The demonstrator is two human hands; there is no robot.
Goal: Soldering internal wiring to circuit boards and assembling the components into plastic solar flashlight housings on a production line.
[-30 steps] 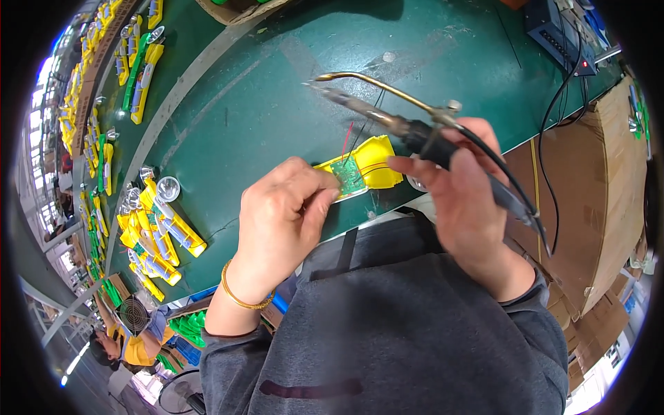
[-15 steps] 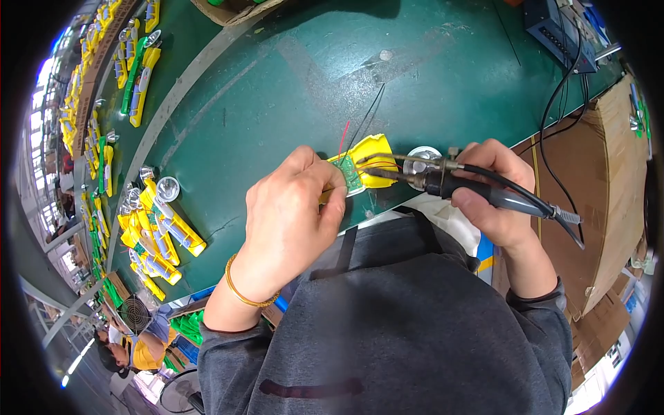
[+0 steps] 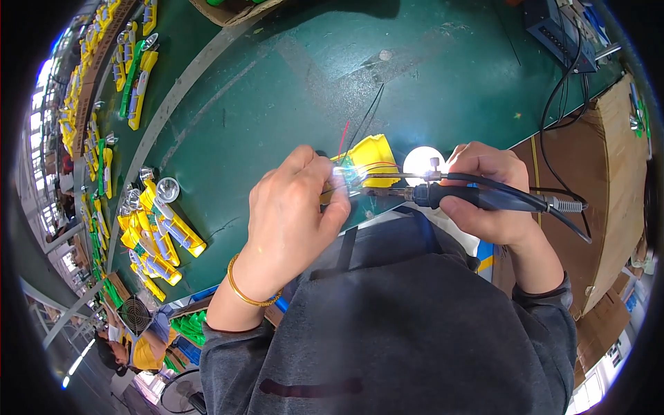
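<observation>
My left hand (image 3: 294, 207) is closed, its thumb and fingertips pinching the near part of a yellow flashlight housing (image 3: 375, 153) with a small green circuit board in it. Glare and my fingers hide much of the board. Thin red and black wires (image 3: 366, 119) stick up from it. The round lamp head (image 3: 423, 164) at the housing's right end glows bright white. In my right hand (image 3: 491, 194) is a soldering iron (image 3: 477, 197) with a thin feed tube clamped along it; its tip reaches left, close to the board and my left fingertips.
Several yellow flashlight bodies (image 3: 155, 232) lie piled at the left of the green table (image 3: 263, 97), with more yellow and green ones beyond. A blue box (image 3: 557, 34) with cables stands at the far right. Cardboard (image 3: 581, 187) is to the right; a co-worker (image 3: 149, 349) sits lower left.
The lamp head has lit up. The soldering iron has tilted and its tip has come toward me, while the feed tube now points more level at the board. My left hand has barely moved.
</observation>
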